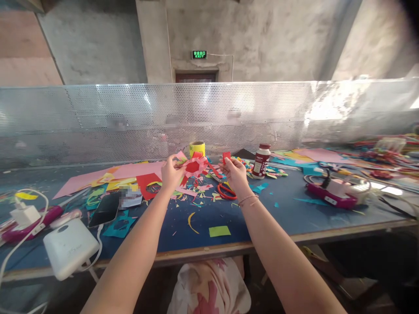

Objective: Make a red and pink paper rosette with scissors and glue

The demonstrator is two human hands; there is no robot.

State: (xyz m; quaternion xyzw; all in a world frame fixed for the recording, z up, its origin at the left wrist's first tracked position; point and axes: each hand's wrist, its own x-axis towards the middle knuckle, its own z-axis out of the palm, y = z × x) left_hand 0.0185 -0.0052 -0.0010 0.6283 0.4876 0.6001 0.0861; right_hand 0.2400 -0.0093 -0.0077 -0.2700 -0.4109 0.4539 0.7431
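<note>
While the left hand grips a red-and-pink paper piece, the right hand pinches a red paper slip

Both hands are raised over the blue surface, apart from each other, fingers closed on their paper. The red-and-pink piece is held out ahead of the person, its loose strips spreading outward; its exact folds are too small to tell. The red slip stands roughly upright between thumb and fingers.

Red-handled scissors are noted near the right hand, among small paper clippings. Beyond the hands stand a yellow cylinder and, to the person's right, a capped dark-red bottle. Nearer the person lie a green rectangle and a yellow crescent, well apart from the hands.

On the person's left I record a red sheet with a cut-out, a pink sheet, a dark phone with a white cable and, close to the near edge, a white box. A purple power strip sits to the far right. Behind the surface runs a perforated metal screen.
</note>
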